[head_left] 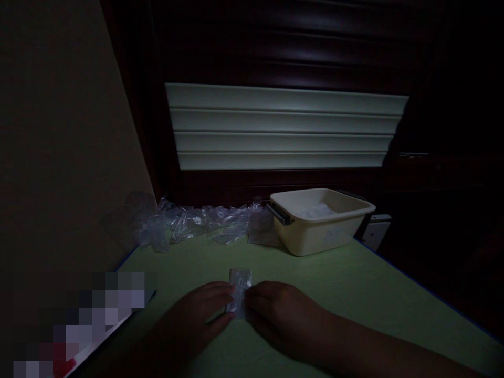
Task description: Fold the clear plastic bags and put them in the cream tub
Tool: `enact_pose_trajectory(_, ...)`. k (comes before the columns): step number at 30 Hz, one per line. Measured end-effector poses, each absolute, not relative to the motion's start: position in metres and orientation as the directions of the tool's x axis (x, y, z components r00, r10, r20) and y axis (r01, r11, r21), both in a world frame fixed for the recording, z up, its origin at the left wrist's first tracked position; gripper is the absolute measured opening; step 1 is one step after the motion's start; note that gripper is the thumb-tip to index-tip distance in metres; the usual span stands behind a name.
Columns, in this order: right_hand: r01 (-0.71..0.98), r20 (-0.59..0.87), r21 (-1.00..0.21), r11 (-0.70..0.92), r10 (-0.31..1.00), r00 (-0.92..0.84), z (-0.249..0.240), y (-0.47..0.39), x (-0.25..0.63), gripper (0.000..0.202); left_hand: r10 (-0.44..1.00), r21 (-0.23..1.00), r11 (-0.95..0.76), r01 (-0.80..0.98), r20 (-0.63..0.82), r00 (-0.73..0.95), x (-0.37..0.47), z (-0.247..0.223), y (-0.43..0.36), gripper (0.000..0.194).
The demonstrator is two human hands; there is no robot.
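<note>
Plastic packet (241,278) lies at lower centre of the head view, on the green tabletop (334,283), between our hands. Our left hand (192,315) holds its left edge, thumb and forefinger parted; our right hand (285,315) holds the right edge, fingers bunched close. We judge the thin, shiny film could slide from our fingertips, or crease and tear if both hands pull unevenly; the dimness could hide a bad fold. Crumpled clear bags (192,223) lie left of the cream tub (323,231), beyond our hands.
</note>
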State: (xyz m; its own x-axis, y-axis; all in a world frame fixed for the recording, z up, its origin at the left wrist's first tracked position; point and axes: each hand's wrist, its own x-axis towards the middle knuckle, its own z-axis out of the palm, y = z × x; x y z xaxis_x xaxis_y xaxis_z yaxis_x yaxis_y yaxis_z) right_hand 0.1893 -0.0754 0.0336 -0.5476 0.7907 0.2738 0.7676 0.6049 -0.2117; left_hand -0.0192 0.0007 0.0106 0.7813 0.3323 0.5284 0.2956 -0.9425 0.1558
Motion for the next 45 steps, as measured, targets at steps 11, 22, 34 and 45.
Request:
enact_pose_trajectory(11,0.741,0.281,0.061,0.669,0.701,-0.656,0.025,-0.071,0.189,0.013,0.327,0.183,-0.945,0.271,0.532,0.781,-0.021,0.006,0.003,0.026)
enact_pose_trajectory(22,0.800,0.264,-0.013,0.600,0.774,-0.576,0.033,-0.070,0.185,0.012,0.342,0.235,-0.939,0.251,0.561,0.754,-0.017,0.007,0.002,0.024)
enact_pose_trajectory(34,0.812,0.287,-0.132,0.569,0.806,-0.518,0.027,-0.071,0.184,0.016,0.394,0.329,-0.907,0.265,0.433,0.811,-0.015,0.018,-0.001,0.023)
enact_pose_trajectory(45,0.698,0.330,-0.583,0.416,0.906,-0.264,0.030,-0.065,0.187,0.017,0.582,0.499,-0.791,0.354,0.435,0.687,-0.010,0.013,-0.001,0.018)
